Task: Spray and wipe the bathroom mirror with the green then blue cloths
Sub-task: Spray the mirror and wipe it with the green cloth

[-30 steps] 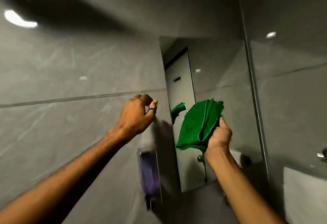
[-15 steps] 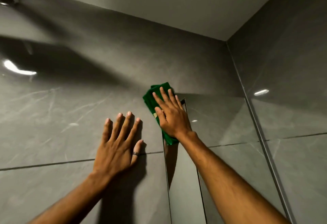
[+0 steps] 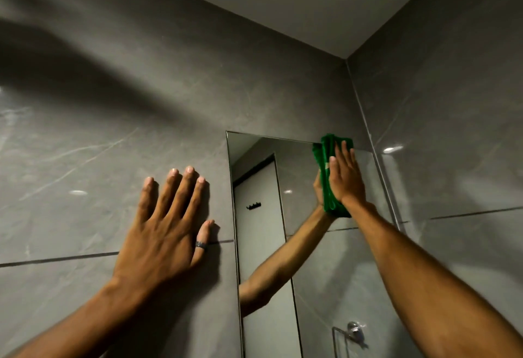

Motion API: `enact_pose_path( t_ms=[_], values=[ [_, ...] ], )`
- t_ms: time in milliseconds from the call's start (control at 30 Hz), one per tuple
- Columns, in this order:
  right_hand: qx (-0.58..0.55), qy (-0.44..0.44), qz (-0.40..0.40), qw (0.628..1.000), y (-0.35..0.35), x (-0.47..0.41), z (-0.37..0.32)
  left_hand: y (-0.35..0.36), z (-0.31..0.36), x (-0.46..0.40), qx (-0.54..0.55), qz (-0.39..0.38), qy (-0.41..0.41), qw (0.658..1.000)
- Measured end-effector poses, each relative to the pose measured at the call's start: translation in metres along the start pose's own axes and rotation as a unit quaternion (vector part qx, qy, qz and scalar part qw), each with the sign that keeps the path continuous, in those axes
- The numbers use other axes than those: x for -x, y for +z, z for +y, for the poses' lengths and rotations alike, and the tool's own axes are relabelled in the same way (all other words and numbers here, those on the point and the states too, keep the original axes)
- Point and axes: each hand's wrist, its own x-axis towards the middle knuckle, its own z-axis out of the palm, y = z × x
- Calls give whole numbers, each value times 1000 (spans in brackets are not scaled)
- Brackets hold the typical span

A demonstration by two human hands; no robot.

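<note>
Mirror [image 3: 311,258], tall and narrow, is sitting flush in the grey tiled wall [image 3: 85,131], close to the room's corner. Your right hand [image 3: 343,178] is pressing the folded green cloth [image 3: 325,154] flat against the mirror's top right corner, fingers straight and close together over the cloth, whose upper end is reaching past the top edge of the glass. Your left hand [image 3: 167,224] is lying flat on the wall just beside the mirror's left edge, fingers spread wide and holding nothing, a dark ring [image 3: 200,244] on the thumb. No writing or label is readable. The glass is reflecting your right arm, a door and a small hook rack [image 3: 254,205].
</note>
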Motion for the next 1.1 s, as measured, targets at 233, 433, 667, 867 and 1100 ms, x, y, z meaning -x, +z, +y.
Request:
enact_pose_path(
  t_ms=[233, 433, 667, 867, 1100],
  values=[
    [8, 112, 22, 993, -18, -11, 55, 2, 1, 0, -6, 33, 1, 999],
    [8, 228, 27, 973, -18, 7, 60, 2, 1, 1, 5, 30, -3, 1000],
    [25, 65, 11, 998, 14, 43, -26, -1, 1, 1, 15, 20, 4, 1000],
    [16, -96, -33, 995, 27, 73, -134, 2, 1, 2, 17, 18, 4, 1000],
    [34, -231, -73, 970, 40, 171, -181, 7, 18, 40, 41, 17, -5, 999]
  ],
)
